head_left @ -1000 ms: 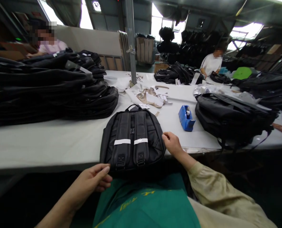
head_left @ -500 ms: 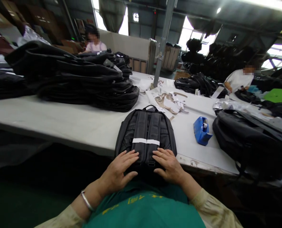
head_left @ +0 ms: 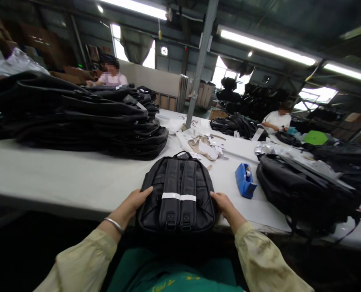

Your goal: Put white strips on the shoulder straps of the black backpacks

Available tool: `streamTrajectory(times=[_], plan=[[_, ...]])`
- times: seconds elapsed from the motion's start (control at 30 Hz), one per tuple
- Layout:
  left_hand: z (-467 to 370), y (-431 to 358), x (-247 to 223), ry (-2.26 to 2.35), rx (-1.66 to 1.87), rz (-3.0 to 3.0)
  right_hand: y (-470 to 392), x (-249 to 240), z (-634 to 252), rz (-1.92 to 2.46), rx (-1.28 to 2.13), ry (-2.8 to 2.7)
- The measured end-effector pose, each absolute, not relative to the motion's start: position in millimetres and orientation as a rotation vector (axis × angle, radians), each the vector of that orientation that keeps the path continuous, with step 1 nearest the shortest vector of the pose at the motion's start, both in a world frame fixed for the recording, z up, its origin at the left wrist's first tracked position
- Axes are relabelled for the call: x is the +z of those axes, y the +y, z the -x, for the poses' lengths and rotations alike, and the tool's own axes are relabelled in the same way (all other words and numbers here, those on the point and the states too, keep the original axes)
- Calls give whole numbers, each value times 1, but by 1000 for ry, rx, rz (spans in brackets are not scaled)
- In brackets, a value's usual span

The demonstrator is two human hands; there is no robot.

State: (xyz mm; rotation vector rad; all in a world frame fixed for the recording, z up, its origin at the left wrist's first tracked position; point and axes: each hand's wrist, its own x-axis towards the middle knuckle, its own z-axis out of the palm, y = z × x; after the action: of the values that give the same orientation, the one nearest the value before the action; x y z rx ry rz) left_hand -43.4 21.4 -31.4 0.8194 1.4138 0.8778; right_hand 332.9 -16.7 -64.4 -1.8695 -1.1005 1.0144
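A black backpack (head_left: pixel 203 202) lies with its two shoulder straps facing up, its near end at the table's front edge. White bands (head_left: pixel 179 196) cross both straps, and a carry loop shows at the far end. My left hand (head_left: pixel 135 201) grips the backpack's left side, thumb on top and fingers hidden underneath. On the opposite side my right hand (head_left: pixel 224 204) holds it the same way, its fingers mostly out of sight behind the edge.
A tall pile of black bags (head_left: pixel 86 117) stands at left on the white table (head_left: pixel 61 174). To the right are a blue tape dispenser (head_left: pixel 246 182) and another black bag (head_left: pixel 302 194). Paper scraps (head_left: pixel 206 148) lie beyond, near a metal post (head_left: pixel 195 81). Two people work farther back.
My hands have moved from lying flat on the straps' near ends to gripping the backpack's two sides. The view has tilted upward and shifted to the right.
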Motion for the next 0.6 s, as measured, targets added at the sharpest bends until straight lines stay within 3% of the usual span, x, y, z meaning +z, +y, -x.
streamTrajectory(times=[0.17, 0.6], plan=[[44, 59, -23, 1372, 751, -641, 8, -46, -322, 1890, 1212, -942], [47, 69, -12, 1136, 556, -486, 14, -60, -309, 2051, 908, -1010]])
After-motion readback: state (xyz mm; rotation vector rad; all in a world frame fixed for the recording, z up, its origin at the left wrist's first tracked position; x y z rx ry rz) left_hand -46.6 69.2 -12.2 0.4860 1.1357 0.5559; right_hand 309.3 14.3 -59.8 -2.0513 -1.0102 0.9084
